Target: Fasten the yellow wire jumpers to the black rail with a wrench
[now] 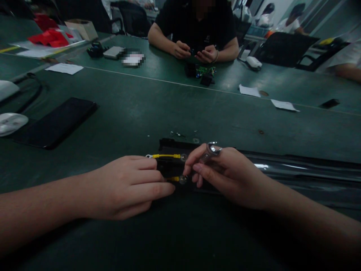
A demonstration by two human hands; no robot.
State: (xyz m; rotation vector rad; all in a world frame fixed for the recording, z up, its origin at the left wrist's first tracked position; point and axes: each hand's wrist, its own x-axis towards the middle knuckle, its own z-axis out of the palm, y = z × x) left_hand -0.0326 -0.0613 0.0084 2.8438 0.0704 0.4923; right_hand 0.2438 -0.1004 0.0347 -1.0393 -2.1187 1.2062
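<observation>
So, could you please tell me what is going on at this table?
Over a long dark piece on the green table, a person's left hand is at the lower yellow wire, hiding its far end. The right hand holds a forked metal tool, its fingers close to the wire's round fitting. Across the table, a co-worker handles a small dark part.

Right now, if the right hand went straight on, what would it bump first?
The right hand would probably meet the round, shiny, metal-looking fastener at the end of the lower yellow wire; depth is unclear, so they may already touch.
</observation>
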